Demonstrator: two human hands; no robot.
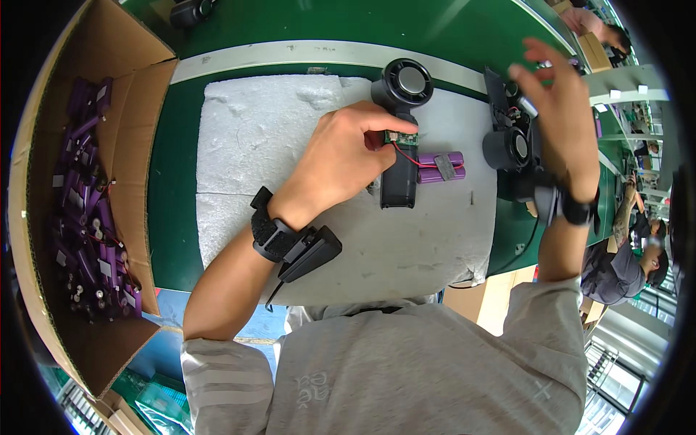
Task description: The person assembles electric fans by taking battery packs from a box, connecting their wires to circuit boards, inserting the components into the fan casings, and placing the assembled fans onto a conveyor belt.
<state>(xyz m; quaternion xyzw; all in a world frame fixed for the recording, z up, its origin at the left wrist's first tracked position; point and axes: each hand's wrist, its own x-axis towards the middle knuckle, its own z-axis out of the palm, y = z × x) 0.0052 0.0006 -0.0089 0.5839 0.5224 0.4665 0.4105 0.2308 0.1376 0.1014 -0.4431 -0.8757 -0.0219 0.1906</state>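
White foam pad (290, 181) cushioning an opened black handheld fan (401, 130) at frame centre, left hand (341, 156) fingers pinching its circuit board (401, 136) steady, right hand (558, 123) hovering open upper right.

Black fan (401, 130), purple battery pack (440, 167), white foam mat (290, 145), seemingly green bench (326, 22).

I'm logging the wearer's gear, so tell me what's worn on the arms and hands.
Both hands are bare. The left wrist carries a black strap with a black boxy device and thin cable; the right wrist has a black band. Grey short sleeves end above the elbows.
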